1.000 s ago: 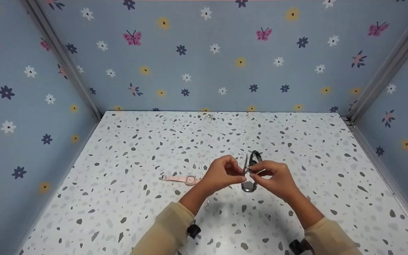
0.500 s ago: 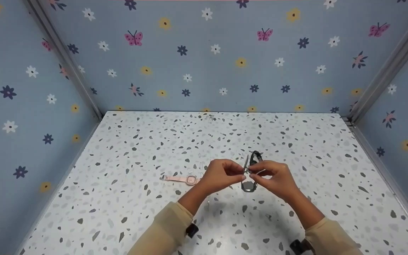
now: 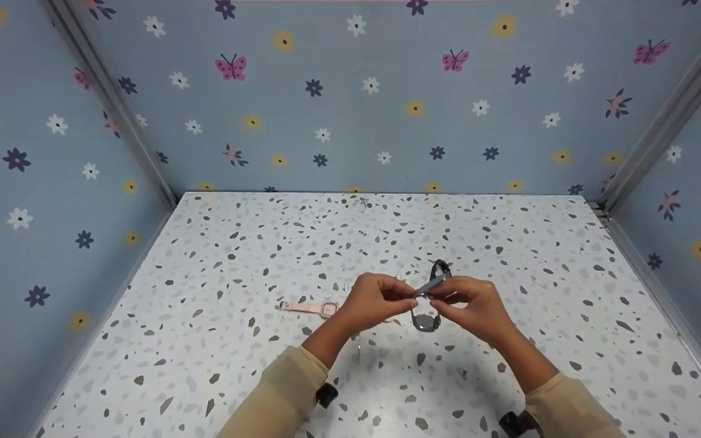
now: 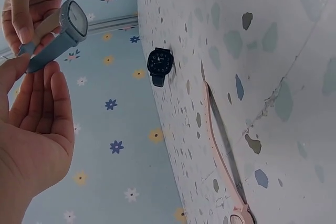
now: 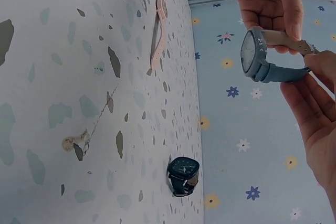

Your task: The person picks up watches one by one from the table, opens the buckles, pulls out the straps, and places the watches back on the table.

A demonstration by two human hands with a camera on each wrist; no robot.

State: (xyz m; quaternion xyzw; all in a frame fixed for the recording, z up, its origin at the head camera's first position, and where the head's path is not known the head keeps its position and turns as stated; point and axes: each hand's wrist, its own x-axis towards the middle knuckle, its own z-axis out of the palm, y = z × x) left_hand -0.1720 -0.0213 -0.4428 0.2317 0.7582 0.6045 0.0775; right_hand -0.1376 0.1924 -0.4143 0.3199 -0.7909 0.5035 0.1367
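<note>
A grey-blue watch (image 3: 426, 323) hangs from both hands, face low and strap bent into a loop. My left hand (image 3: 376, 300) pinches one part of the strap (image 3: 430, 284) between thumb and fingers. Opposite it, my right hand (image 3: 473, 302) pinches the strap near its ends. In the left wrist view the round watch (image 4: 78, 18) shows its strap's tan inner side; the right wrist view shows the watch (image 5: 248, 52) with both strap ends meeting at the fingertips. The fingers partly hide the buckle, so whether it is fastened cannot be told.
A pink watch (image 3: 328, 310) lies on the speckled table (image 3: 235, 365), left of the hands and partly behind the left one. Just beyond the right hand stands a black watch (image 3: 440, 266), its strap looped. Flower-patterned panels (image 3: 350, 91) enclose the back and sides.
A free length of the grey-blue strap has tipped from nearly upright to slanting right. The left hand has shifted slightly left, while the right hand has stayed almost in place.
</note>
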